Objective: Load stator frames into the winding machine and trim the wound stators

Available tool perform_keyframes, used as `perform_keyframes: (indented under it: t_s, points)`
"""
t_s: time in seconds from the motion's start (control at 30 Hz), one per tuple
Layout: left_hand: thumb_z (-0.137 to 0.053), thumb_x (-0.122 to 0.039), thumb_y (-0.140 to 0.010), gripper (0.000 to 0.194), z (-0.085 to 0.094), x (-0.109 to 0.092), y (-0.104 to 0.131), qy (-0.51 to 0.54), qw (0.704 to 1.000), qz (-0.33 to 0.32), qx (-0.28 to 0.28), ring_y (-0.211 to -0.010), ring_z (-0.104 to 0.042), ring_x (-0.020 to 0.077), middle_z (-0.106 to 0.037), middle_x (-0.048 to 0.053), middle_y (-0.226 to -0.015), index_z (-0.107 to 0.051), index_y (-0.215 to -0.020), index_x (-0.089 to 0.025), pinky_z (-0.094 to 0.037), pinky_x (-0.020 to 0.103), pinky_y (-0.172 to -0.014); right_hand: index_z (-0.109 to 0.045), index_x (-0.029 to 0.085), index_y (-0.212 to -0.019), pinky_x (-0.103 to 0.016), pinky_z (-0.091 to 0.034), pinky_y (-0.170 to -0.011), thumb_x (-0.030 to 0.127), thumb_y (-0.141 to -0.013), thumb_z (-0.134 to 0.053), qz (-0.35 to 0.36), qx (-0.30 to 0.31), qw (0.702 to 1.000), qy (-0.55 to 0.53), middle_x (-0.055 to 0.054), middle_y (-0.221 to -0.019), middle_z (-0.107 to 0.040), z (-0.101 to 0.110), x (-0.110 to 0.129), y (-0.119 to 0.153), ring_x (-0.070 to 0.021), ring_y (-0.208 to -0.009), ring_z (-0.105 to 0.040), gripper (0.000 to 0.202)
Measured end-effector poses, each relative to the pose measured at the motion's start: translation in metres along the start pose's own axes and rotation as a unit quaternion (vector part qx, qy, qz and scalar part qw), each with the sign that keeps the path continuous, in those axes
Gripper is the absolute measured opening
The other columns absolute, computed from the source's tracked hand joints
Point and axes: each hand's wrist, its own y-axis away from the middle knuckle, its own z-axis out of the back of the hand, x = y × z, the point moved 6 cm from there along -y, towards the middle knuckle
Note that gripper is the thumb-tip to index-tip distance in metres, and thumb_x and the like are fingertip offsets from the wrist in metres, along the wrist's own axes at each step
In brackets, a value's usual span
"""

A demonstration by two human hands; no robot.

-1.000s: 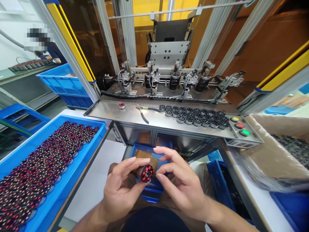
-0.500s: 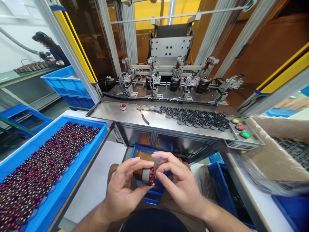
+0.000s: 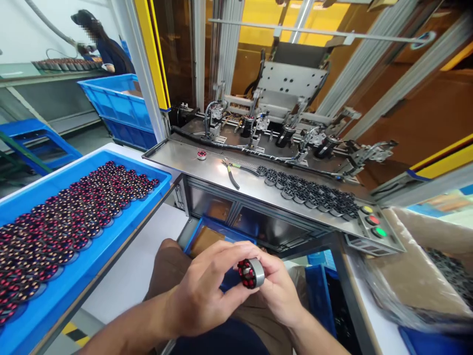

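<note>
A wound motor stator (image 3: 257,272), a grey ring with red coils inside, is held on its side over my lap, coil face toward the left. My left hand (image 3: 207,283) curves around it, with the thumb at its lower edge and the fingers over its top. Behind and to the right of the ring, my right hand (image 3: 277,281) grips it too; some of its fingers are hidden. A single red-wound stator (image 3: 201,155) sits on the metal ledge. Beside it lie green-and-black-handled cutters (image 3: 232,173), their handles spread.
Many red-wound stators fill the blue tray (image 3: 157,190) on the left. Rows of dark stator cores (image 3: 314,192) stand on the ledge, near push buttons (image 3: 373,220). Winding fixtures (image 3: 258,123) line the machine behind. A cardboard box (image 3: 410,261) stands right. Another person (image 3: 111,49) works far left.
The stator has been turned so its coil face points left instead of right. My right hand has moved from beside the coils to the ring. The head view has shifted and tilted.
</note>
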Motion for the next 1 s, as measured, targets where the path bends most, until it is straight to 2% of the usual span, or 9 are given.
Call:
perform_keyframes:
  t_s: [0.17, 0.27, 0.33, 0.4, 0.5, 0.7, 1.0]
  points:
    - [-0.07, -0.004, -0.079, 0.069, 0.004, 0.0, -0.002, 0.028, 1.0, -0.002, 0.001, -0.106, -0.068, 0.0208, -0.073, 0.012, -0.111, -0.043, -0.141, -0.019, -0.059, 0.033, -0.093, -0.071, 0.022, -0.09, -0.031, -0.048, -0.089, 0.036, -0.087, -0.068, -0.004, 0.006, 1.0, -0.006, -0.007, -0.106, -0.063, 0.0, -0.008, 0.0, -0.0217, -0.099, -0.059, 0.014]
    - [-0.072, 0.0, -0.076, 0.072, 0.006, 0.008, 0.004, 0.103, 0.994, 0.032, -0.001, -0.108, -0.068, 0.02, -0.073, 0.011, -0.115, -0.046, -0.139, -0.02, -0.055, 0.032, -0.099, -0.07, 0.025, -0.094, -0.031, -0.05, -0.088, 0.03, -0.09, -0.066, 0.021, -0.003, 1.0, 0.001, -0.006, -0.112, -0.063, 0.001, -0.003, 0.001, -0.0211, -0.104, -0.06, 0.008]
    - [-0.074, 0.003, -0.074, 0.076, 0.004, 0.019, 0.012, 0.183, 0.979, 0.093, -0.006, -0.109, -0.069, 0.018, -0.073, 0.008, -0.117, -0.046, -0.139, -0.024, -0.054, 0.028, -0.101, -0.069, 0.026, -0.091, -0.032, -0.05, -0.09, 0.026, -0.093, -0.062, 0.05, -0.029, 0.998, 0.037, -0.005, -0.115, -0.062, 0.003, 0.004, 0.003, -0.0205, -0.107, -0.059, 0.007]
    - [-0.073, 0.005, -0.074, 0.078, 0.001, 0.031, 0.021, 0.271, 0.951, 0.15, -0.017, -0.11, -0.069, 0.0167, -0.073, 0.005, -0.118, -0.046, -0.138, -0.028, -0.056, 0.025, -0.097, -0.069, 0.025, -0.091, -0.033, -0.049, -0.089, 0.019, -0.093, -0.06, 0.094, -0.059, 0.987, 0.114, -0.006, -0.117, -0.06, 0.006, 0.016, 0.007, -0.0188, -0.102, -0.06, 0.01]
    - [-0.07, 0.009, -0.074, 0.075, -0.004, 0.041, 0.03, 0.347, 0.918, 0.192, -0.025, -0.111, -0.068, 0.0176, -0.072, 0.002, -0.116, -0.049, -0.134, -0.031, -0.057, 0.026, -0.096, -0.068, 0.023, -0.095, -0.034, -0.049, -0.086, 0.01, -0.091, -0.059, 0.158, -0.082, 0.96, 0.218, -0.008, -0.121, -0.058, 0.005, 0.031, 0.014, -0.0168, -0.094, -0.059, 0.017]
    - [-0.067, 0.011, -0.075, 0.074, -0.008, 0.045, 0.033, 0.359, 0.91, 0.208, -0.019, -0.117, -0.065, 0.0225, -0.071, 0.003, -0.112, -0.051, -0.132, -0.032, -0.057, 0.033, -0.096, -0.065, 0.022, -0.098, -0.036, -0.049, -0.086, 0.004, -0.088, -0.058, 0.2, -0.098, 0.936, 0.273, -0.009, -0.123, -0.056, 0.006, 0.04, 0.02, -0.019, -0.1, -0.058, 0.021]
    - [-0.066, 0.011, -0.076, 0.074, -0.009, 0.042, 0.03, 0.323, 0.924, 0.202, -0.024, -0.114, -0.067, 0.0195, -0.072, 0.003, -0.117, -0.05, -0.134, -0.032, -0.055, 0.031, -0.099, -0.065, 0.02, -0.096, -0.036, -0.049, -0.084, 0.003, -0.087, -0.057, 0.207, -0.105, 0.929, 0.287, -0.01, -0.122, -0.056, 0.01, 0.041, 0.019, -0.0193, -0.099, -0.058, 0.02]
